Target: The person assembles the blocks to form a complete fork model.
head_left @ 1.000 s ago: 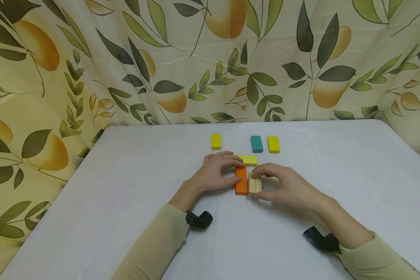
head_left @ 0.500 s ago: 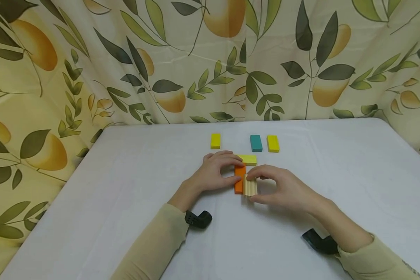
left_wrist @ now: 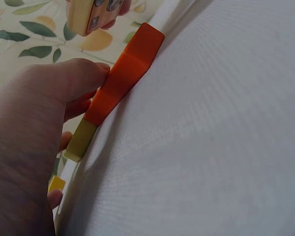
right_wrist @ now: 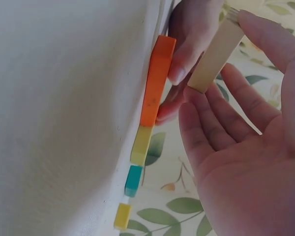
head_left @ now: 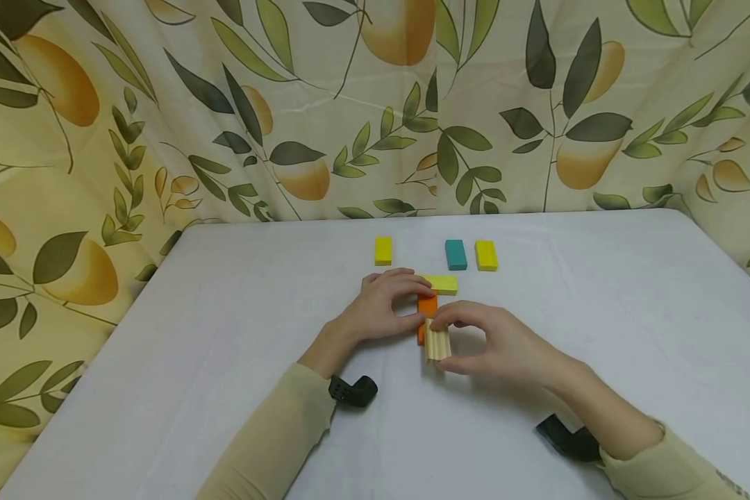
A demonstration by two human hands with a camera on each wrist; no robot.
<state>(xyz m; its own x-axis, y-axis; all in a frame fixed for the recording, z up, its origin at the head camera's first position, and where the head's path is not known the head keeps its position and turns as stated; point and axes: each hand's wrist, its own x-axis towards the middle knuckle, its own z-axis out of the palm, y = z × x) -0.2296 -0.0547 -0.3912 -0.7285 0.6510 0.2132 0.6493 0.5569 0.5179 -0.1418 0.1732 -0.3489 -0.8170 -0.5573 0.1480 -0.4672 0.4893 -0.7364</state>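
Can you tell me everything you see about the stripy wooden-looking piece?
The stripy piece is pale cream and looks like wood. Ridges run along its top; I can't tell whether it's one block or several thin ones together. The left wrist view shows printed markings on one face, too unclear to read. The right hand pinches it by opposite ends, between thumb and fingertips. It's held above the table, and the wrist views show a gap between it and the orange block.

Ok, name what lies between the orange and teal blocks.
A pale yellow block lies between the orange block and the teal block, in the right wrist view.
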